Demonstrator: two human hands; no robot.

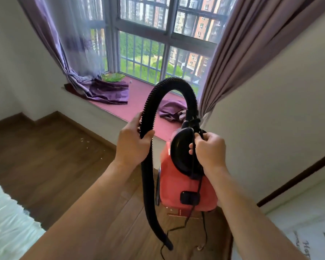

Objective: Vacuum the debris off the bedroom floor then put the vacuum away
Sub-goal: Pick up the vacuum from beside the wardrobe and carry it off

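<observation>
A red canister vacuum (176,184) with a black round end cap hangs in the air in front of me. My right hand (209,152) is closed on its black handle and cord at the top. A black ribbed hose (148,166) arches up from the vacuum and drops down, its nozzle end near the floor. My left hand (132,145) grips that hose partway along. The thin black power cord (186,220) dangles below the vacuum. Small pale debris (84,142) lies scattered on the wooden floor (54,166) at the left, below the window seat.
A pink window seat (139,102) with purple cloth and a green bowl (113,77) runs under the barred window. Curtains hang at both sides. A bed edge (6,212) is at the lower left, a white wall at the right, a brown box under the vacuum.
</observation>
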